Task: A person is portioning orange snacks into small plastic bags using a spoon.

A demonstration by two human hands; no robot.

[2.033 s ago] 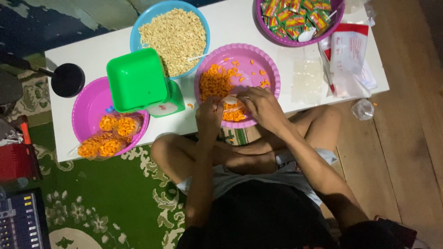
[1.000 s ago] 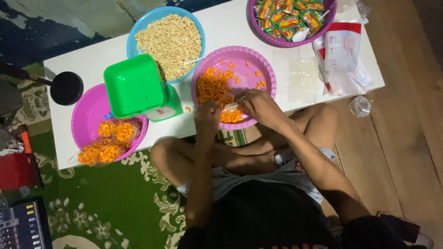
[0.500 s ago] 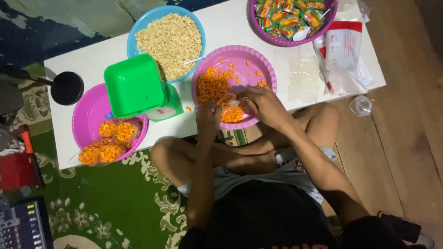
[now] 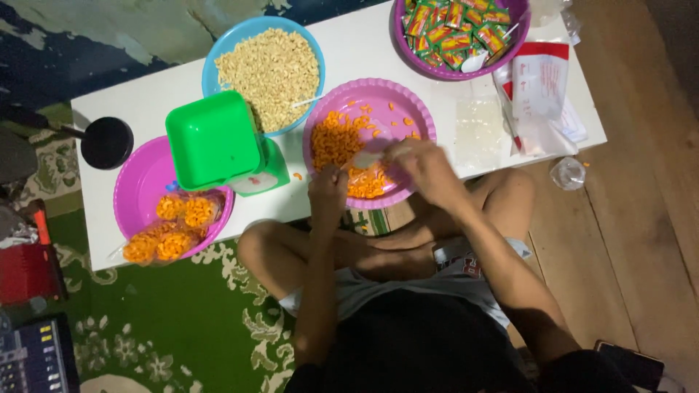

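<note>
Two bare hands work over a scalloped purple bowl [image 4: 415,116] near the front edge of a low white table [image 4: 364,44], seen from above by the head camera. The person sits cross-legged on the floor, knees tucked under the table edge.

The left hand [image 4: 328,193] is curled closed at the bowl's near rim, pinching what looks like the edge of a small clear plastic bag [image 4: 357,177]; the bag is mostly hidden, so this is uncertain. The right hand [image 4: 422,161] is closed around a small white spoon [image 4: 366,156], whose tip reaches over the orange snack pieces [image 4: 336,138] heaped in the left half of the bowl. The right hand is blurred.

Behind and to the left of that bowl stands a blue bowl [image 4: 229,40] full of pale puffed grains. A green kitchen scale [image 4: 215,140] with a square green tray sits just in front of it. Further left, a second purple bowl [image 4: 138,185] holds several filled bags of orange snacks [image 4: 171,222]. At the back right, a third purple bowl [image 4: 415,62] holds small green and red sachets. To the right of the hands lie clear empty bags [image 4: 478,120] and a red-and-white packet [image 4: 542,80]. A green patterned carpet [image 4: 189,313] covers the floor on the left.
</note>
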